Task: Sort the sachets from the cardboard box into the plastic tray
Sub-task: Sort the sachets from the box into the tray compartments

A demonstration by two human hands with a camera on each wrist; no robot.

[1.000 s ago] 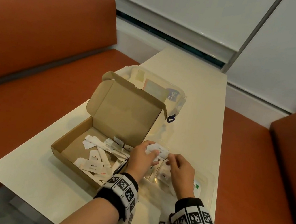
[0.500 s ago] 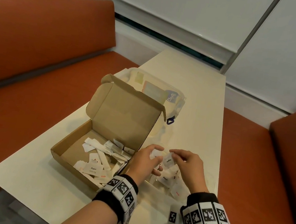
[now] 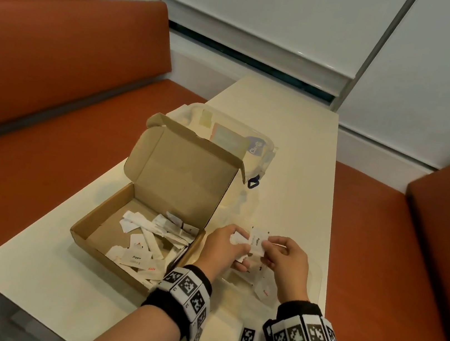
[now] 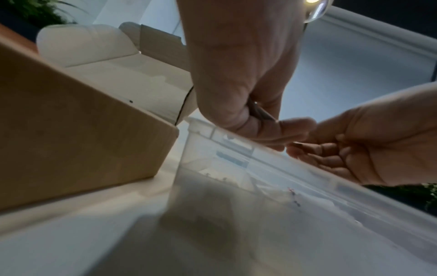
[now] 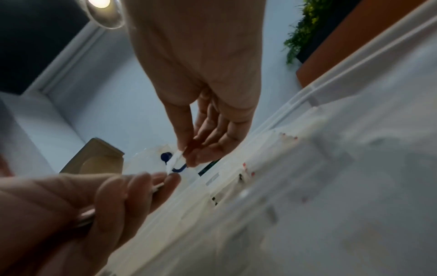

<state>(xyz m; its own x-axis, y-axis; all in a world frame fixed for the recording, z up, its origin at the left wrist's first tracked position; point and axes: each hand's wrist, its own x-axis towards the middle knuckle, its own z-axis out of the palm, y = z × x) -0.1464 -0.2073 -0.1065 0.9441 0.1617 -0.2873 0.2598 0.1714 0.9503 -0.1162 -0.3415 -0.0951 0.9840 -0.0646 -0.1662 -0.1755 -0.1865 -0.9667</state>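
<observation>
Right hand [image 3: 282, 255] pinching a small white paper pepper sachet [image 3: 257, 241], left hand [image 3: 225, 247] clutching several white sachets [image 3: 237, 238], above clear plastic tray [image 3: 316, 274], open brown cardboard box [image 3: 110, 223] beside it on cream bench [image 3: 301, 158]

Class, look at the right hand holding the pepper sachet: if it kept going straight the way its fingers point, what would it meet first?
The right hand points leftward, so it would probably meet the left hand first, which already grips sachets right beside the pepper sachet. Depth is hard to judge.
</observation>
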